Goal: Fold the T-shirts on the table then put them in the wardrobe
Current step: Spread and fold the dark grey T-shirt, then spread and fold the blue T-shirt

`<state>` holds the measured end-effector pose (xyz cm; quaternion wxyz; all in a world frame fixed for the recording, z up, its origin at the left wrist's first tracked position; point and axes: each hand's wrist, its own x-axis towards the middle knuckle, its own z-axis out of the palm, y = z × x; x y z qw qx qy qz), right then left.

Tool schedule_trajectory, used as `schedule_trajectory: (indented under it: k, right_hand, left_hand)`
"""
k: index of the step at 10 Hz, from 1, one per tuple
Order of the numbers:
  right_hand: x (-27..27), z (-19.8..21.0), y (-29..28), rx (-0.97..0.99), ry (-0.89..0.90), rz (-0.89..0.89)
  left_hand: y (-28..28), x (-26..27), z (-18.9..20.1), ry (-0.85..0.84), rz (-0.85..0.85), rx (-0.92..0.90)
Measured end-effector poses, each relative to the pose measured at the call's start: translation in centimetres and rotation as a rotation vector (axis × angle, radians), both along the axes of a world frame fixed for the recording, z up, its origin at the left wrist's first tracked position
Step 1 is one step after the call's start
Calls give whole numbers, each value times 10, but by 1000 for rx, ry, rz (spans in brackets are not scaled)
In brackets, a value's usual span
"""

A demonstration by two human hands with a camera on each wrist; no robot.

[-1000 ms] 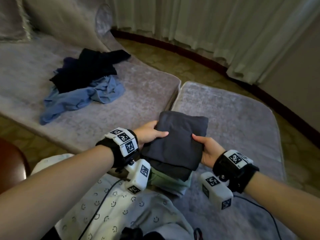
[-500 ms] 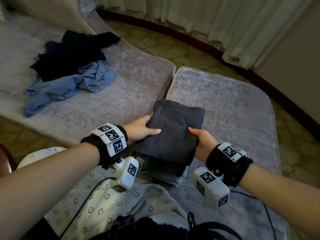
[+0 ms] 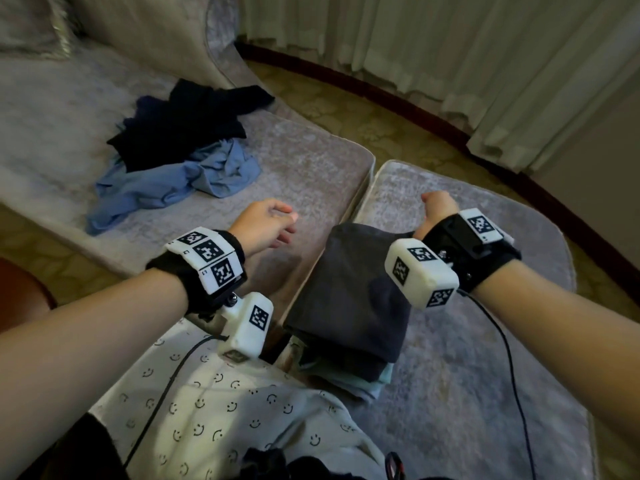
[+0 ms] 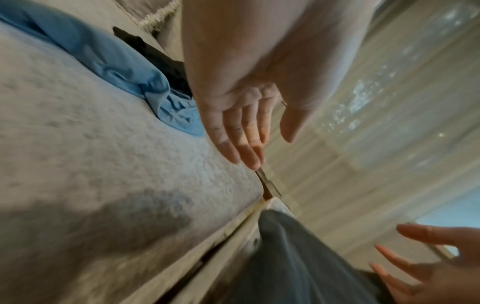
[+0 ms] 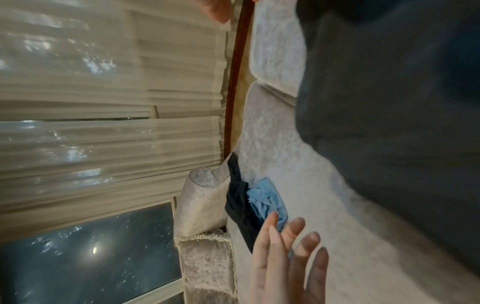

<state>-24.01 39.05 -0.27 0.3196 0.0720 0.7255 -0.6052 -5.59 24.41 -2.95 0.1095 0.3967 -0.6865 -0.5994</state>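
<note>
A folded dark grey T-shirt [image 3: 349,299] tops a small stack, with a light green folded shirt [image 3: 379,381] under it, at the near left edge of the grey ottoman [image 3: 485,341]. My left hand [image 3: 284,226] hovers left of the stack, fingers straight and empty [image 4: 246,144]. My right hand [image 3: 436,206] is raised beyond the stack's far right corner, holding nothing; in the left wrist view its fingers [image 4: 415,267] are spread. The grey shirt [image 5: 389,102] fills the right wrist view's right side. A crumpled blue T-shirt [image 3: 173,188] and a black one [image 3: 180,129] lie on the grey couch seat [image 3: 311,168].
Pale curtains [image 3: 450,46] hang at the back above a dark floor rail. Patterned floor [image 3: 363,119] shows between the couch and the ottoman's far end. My smiley-print clothing [image 3: 214,410] and the wrist cables lie at the bottom. A brown rounded object [image 3: 20,289] is at the left edge.
Both hands have let go of the folded grey shirt's sides and lifted up and apart. The stack stays on the ottoman.
</note>
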Motion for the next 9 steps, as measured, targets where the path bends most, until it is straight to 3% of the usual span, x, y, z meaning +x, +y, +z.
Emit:
schedule_trajectory:
  k: [1,2,3,4,5,7,9]
  right_hand:
    - [11,23,-41,-53,26,68]
    - [37,35,-88,21,147,207]
    - [57,36,-126,432,436,620]
    - [75,28,-161,599,575,843]
    - [89,-3,-208,618,667,1040]
    - [103,-99,-304,185,114,878]
    - [117,-152,-347,156,92,829]
  left_hand:
    - [-28,14,7,18,115,-24]
    - [-59,36,8,29,260,-16]
    - [-90,66,2,26,393,-14]
    - [-117,102,-9,11,543,-13]
    - [-139,144,-20,3,700,19]
    - [-164,216,-50,-11,969,99]
    - [-168,240,-65,58,1049,139]
